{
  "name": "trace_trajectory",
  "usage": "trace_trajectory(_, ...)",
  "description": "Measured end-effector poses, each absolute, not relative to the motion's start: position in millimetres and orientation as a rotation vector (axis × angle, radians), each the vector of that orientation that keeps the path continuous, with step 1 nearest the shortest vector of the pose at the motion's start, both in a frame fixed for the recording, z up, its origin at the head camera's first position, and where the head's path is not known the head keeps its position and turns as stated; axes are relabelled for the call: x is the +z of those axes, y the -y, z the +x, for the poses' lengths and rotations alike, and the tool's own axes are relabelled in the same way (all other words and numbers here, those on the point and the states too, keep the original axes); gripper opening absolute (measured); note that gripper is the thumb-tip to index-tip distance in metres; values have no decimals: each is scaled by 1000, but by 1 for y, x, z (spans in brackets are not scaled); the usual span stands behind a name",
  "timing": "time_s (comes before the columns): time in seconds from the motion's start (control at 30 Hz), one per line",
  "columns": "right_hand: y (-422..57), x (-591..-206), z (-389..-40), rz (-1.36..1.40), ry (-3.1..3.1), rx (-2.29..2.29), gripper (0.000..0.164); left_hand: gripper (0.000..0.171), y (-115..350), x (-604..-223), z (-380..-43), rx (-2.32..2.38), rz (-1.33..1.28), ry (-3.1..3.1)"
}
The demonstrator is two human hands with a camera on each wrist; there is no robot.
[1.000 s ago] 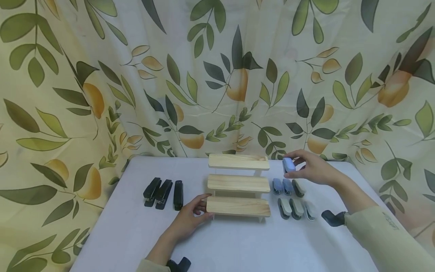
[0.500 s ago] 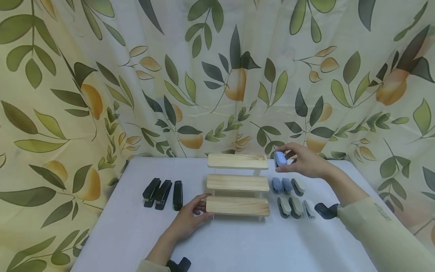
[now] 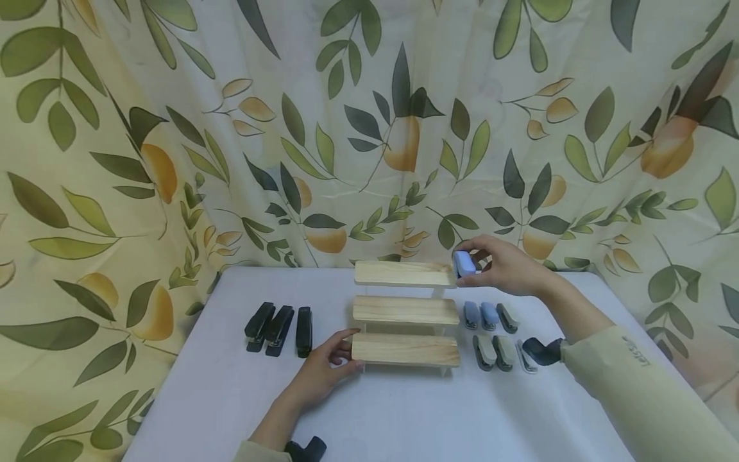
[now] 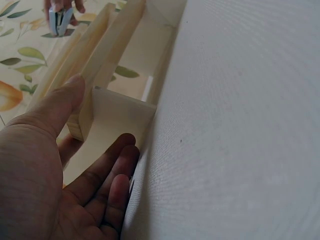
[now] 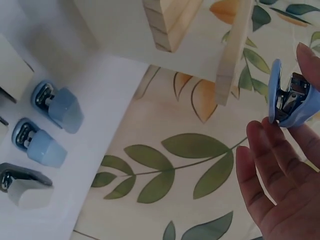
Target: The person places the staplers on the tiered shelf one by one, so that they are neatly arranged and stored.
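My right hand pinches a small light-blue stapler between thumb and fingers, at the right end of the top board of a three-tier wooden display stand. In the right wrist view this stapler is held in the air beside a board end, its metal inside visible. With thumb in front and index finger behind, my left hand grips the left end of the lowest board. Its other fingers lie loosely curled near the white support, as the left wrist view shows.
Three black staplers lie left of the stand. Right of it are two blue staplers, a whitish one, and a front row of pale staplers. A leaf-patterned curtain hangs behind the white table.
My right hand has carried the blue stapler leftward and slightly up, from beside the stand to the top board's right end. The left hand stays on the stand.
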State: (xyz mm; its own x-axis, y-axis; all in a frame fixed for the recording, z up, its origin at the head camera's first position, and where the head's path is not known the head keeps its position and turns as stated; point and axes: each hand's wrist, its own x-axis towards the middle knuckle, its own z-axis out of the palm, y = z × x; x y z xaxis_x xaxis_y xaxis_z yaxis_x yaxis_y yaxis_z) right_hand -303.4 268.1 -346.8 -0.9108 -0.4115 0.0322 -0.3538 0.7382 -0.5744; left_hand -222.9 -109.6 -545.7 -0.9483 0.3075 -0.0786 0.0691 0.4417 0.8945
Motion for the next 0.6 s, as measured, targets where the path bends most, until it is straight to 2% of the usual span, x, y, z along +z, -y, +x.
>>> trace_trajectory(0.6,-244,-341,-308,-692,-2839,-918,68,63,109,-545,-223,1527,330,-2470)
